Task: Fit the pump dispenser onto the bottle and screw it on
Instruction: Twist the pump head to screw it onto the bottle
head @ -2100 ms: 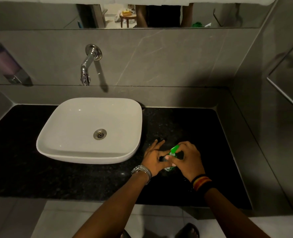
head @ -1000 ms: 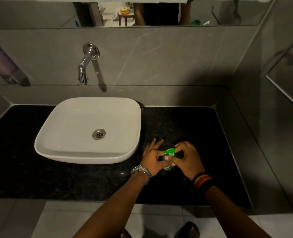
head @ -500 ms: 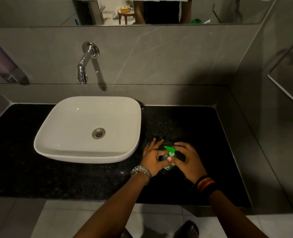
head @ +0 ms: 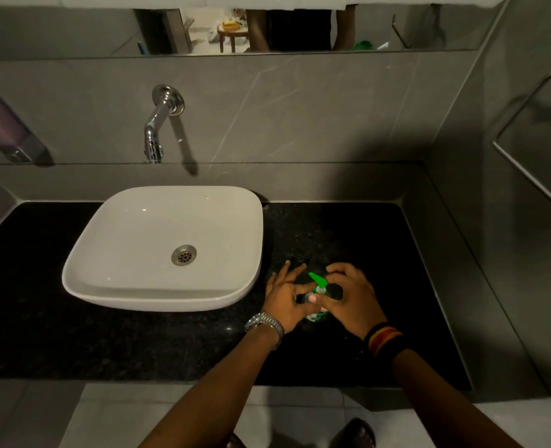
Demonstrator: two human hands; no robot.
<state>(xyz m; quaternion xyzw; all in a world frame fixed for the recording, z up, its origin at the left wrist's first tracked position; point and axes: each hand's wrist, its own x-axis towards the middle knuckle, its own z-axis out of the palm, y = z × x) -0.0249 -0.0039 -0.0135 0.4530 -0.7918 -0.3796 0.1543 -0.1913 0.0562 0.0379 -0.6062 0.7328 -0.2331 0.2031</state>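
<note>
Bottle [head: 315, 315] stands on countertop [head: 380, 253] near front edge, w/ pump dispenser [head: 317, 280] seated. Left hand [head: 283, 297] braces bottle; right hand [head: 351, 300] pinches collar. We judge screwing underway; next: re-grip, turn till snug.

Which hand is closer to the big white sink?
The left hand. It sits just right of the white sink, near its front right corner, steadying the bottle. The right hand is on the bottle's far side, at the green pump, farther from the sink.

One sink [head: 131, 273], one tap [head: 157, 124], one bottle [head: 316, 315] — two hands, left hand [head: 283, 297], right hand [head: 351, 302].
</note>
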